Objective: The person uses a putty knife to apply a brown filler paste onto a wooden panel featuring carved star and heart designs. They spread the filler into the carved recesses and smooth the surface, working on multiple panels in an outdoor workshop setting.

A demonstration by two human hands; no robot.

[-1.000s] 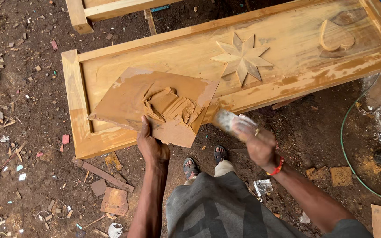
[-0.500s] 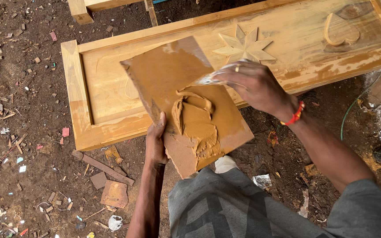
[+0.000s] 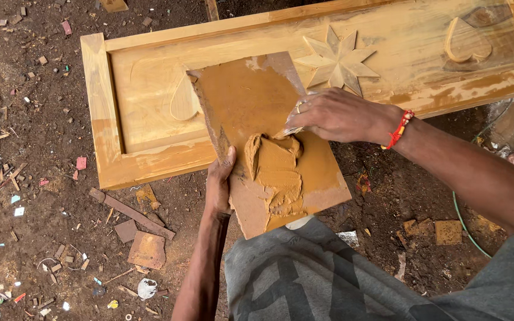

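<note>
Board (image 3: 251, 107) steadier, putty (image 3: 278, 169) more heaped.

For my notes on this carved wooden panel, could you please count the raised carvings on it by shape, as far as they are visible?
Star carvings: 1, the star.
Heart carvings: 2, the right heart and the left heart, partly hidden behind the putty board held by the left hand.
Total: 3

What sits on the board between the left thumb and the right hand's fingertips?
In the head view, a heap of brown putty lies on the flat board, between the left hand gripping its edge and the right hand pressing a scraper into it.
</note>
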